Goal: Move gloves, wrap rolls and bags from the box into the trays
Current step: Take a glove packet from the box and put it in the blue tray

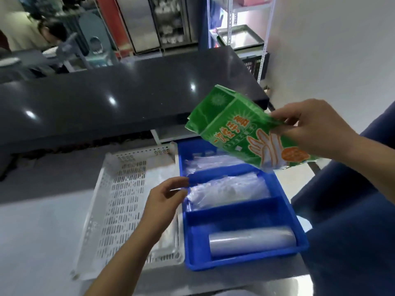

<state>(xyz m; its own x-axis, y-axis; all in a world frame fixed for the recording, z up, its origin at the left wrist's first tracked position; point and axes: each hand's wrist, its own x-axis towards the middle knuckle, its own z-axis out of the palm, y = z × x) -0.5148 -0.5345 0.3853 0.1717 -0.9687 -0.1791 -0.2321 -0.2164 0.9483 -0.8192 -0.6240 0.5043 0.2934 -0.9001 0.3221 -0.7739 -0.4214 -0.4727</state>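
Pinching green glove pack (239, 133) right hand (316, 127), tilted diagonally.

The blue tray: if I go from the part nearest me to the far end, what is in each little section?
In the blue tray, near to far: a roll of clear wrap → a pack of clear plastic → more clear plastic, partly hidden under the green glove packet that the right hand holds above it.
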